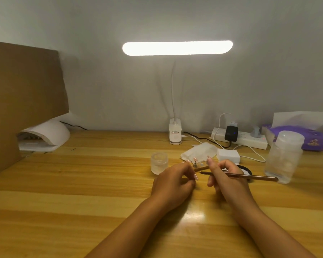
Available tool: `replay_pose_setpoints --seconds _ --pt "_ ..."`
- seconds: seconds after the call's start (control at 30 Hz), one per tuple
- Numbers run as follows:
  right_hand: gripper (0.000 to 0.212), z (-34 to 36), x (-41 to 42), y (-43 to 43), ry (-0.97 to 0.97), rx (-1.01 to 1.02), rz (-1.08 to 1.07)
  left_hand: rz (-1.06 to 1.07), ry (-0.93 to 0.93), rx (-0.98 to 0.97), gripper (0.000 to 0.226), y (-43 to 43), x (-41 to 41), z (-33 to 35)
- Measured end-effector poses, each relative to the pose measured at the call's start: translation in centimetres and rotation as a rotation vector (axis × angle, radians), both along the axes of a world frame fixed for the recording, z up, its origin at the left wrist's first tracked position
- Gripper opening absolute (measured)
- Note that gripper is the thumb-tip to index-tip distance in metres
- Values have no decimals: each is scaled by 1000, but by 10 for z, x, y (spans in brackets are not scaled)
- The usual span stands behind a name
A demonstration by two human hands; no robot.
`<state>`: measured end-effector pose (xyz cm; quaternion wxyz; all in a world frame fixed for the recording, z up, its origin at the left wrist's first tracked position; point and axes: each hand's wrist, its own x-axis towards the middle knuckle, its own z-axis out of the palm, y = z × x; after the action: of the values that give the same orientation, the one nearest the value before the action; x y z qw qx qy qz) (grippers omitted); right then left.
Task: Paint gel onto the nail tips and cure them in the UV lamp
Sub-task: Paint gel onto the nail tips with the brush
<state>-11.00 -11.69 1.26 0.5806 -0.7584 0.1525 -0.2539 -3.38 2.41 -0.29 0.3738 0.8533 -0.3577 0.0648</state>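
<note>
Brown and slender, a thin long-handled brush (pixel 239 176) is pinched in the curled fingers of the right hand (pixel 225 176). Its long axis is laid almost level across the view, with the bristle end pointed toward the left hand (pixel 172 180) and the tail end carried out to the right, near a tall clear plastic bottle (pixel 284 157). The left hand is held just apart from the right with its fingers curled inward; whether anything is pinched in them cannot be told. Just beyond the gap between the two hands, a small metal stand (pixel 194 164) bearing what seems a pale pink nail tip (pixel 195 158) is seen on the striped yellow wooden surface (pixel 82 183), close behind the bristle end. A short forward reach of the brush is judged to be all that painting calls for. A small frosted glass jar (pixel 159 162) is set just beyond the left hand. The white domed UV lamp (pixel 45 135) is placed well apart at the far left, beside a brown cardboard sheet (pixel 24 101), with its opening shown toward the near side. The left hand is the nearer to it, so the carry for curing is judged to run leftward and away.
</note>
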Motion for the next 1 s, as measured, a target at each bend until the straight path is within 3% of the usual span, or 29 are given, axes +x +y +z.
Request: replay_pose_setpoints --seconds 0.27,0.47,0.67,0.83,1.0 --pt "13 -1 -1 -1 76 -109 64 17 -13 15 11 0 0 0" --pt "20 -1 -1 2 101 -145 68 2 -60 28 11 -1 -1 -1" --pt "9 0 0 0 156 -147 44 0 -62 30 9 0 0 -1" --pt "18 0 0 0 71 -102 -15 3 -67 30 9 0 0 -1" --pt "21 0 -1 4 126 -178 58 4 -78 26 10 -1 0 -2"
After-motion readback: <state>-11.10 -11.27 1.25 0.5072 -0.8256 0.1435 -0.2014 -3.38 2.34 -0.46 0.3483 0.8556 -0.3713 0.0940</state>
